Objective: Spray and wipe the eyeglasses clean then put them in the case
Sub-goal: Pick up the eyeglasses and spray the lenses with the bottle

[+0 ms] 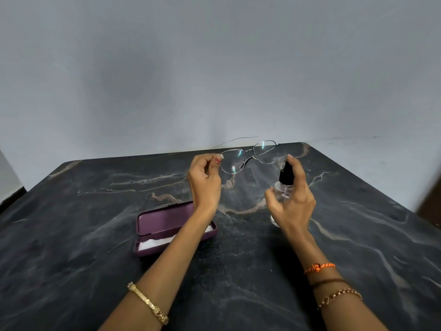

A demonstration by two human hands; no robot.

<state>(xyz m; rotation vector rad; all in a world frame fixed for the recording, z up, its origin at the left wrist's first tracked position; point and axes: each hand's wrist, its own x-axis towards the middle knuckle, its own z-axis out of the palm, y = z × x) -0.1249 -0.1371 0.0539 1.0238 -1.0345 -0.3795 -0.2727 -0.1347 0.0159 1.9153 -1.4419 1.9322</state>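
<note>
1. Head view, far left: a purple case (167,225) lies open on the dark table (71,235), with something white inside.
2. Next, the left hand (205,180) pinches the eyeglasses (248,156) by one end of the frame, with its fingers curled tight. The glasses hang in the air above the table.
3. On the right, the right hand (290,204) wraps around a small clear spray bottle (282,189). One finger rests on its black top, close to the glasses.

A plain grey-blue wall (214,68) is standing behind a dark marble-veined table (71,235), soft light falling evenly.
</note>
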